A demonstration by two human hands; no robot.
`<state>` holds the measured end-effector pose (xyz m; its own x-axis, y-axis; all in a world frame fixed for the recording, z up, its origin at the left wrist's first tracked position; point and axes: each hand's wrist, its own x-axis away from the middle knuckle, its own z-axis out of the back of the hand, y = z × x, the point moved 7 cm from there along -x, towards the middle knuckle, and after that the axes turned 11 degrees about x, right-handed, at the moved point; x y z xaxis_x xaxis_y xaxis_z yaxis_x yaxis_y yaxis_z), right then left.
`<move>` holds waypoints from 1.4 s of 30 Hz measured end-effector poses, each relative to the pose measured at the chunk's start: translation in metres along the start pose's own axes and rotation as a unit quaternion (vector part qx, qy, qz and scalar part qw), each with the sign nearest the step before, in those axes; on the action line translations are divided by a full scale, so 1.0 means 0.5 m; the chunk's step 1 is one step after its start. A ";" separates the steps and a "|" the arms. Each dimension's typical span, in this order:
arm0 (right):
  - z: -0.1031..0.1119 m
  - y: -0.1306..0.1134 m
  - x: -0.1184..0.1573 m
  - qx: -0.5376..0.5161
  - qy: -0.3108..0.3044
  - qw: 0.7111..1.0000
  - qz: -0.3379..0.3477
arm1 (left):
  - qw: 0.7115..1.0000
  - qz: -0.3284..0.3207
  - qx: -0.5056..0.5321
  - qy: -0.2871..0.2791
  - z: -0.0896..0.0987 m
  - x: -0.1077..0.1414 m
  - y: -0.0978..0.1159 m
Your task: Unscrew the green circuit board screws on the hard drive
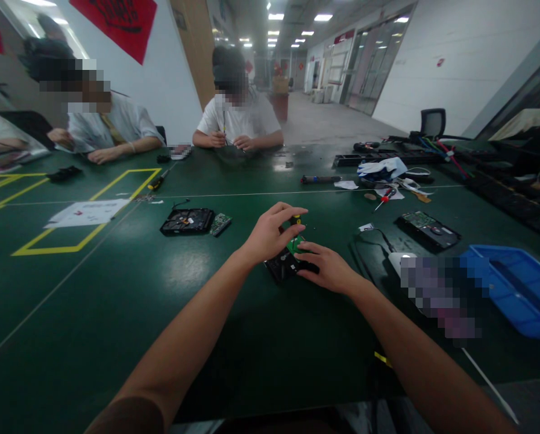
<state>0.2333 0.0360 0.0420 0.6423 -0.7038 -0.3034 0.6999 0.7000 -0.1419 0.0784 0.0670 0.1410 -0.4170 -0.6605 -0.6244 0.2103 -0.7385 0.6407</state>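
Nearest, the person's right forearm (401, 331) reaches over the desk (234, 349), partly hiding a small yellow strip (383, 359). Right of that arm lies a white-edged item (435, 295), mostly pixelated, with a blue tray (530, 322) just beyond it. Near the desk's middle sits a black device (280, 266) bearing a green board (296, 243). The right hand (328, 266) is at its right edge, thumb and fingers spread; whether that grip clamps the device cannot be told. The left hand (273, 234) has its grip closed on a yellow-and-black screwdriver (296, 219), held upright above the green board. Both hands block part of the device from view.

Farther left are an opened black case (187, 221), a small circuit board (220, 224) just beside it and white paper (87, 213) over yellow tape (53, 249). To the right lie another drive-like unit (428, 229), a red-handled screwdriver (386, 196), a dark rod-like tool (319, 179) and bundled gloves (382, 169), with black racks (514, 196) at the far right. Across the desk, a person in a white T-shirt (240, 123) and another in a light shirt (132, 120) sit.
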 end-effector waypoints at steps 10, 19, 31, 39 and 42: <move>-0.003 0.004 0.002 0.001 -0.002 1.000 0.001 | 0.999 -0.010 0.021 -0.045 -0.009 -0.002 -0.001; -0.002 0.002 0.000 -0.002 -0.004 1.000 -0.002 | 1.000 -0.012 -0.008 -0.028 -0.005 -0.001 0.003; 0.005 -0.001 0.000 -0.015 -0.004 1.000 -0.006 | 1.000 0.018 -0.010 -0.011 -0.005 0.000 -0.010; 0.004 0.001 0.000 -0.018 0.002 1.000 -0.010 | 0.998 0.031 0.041 -0.036 -0.012 0.001 -0.014; 0.005 -0.001 -0.001 -0.017 -0.001 1.000 -0.007 | 0.999 0.024 0.011 -0.022 -0.004 0.000 -0.008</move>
<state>0.2335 0.0356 0.0446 0.6323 -0.7143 -0.2998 0.6985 0.6931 -0.1781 0.0793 0.0700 0.1377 -0.4461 -0.6878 -0.5727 0.2123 -0.7030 0.6788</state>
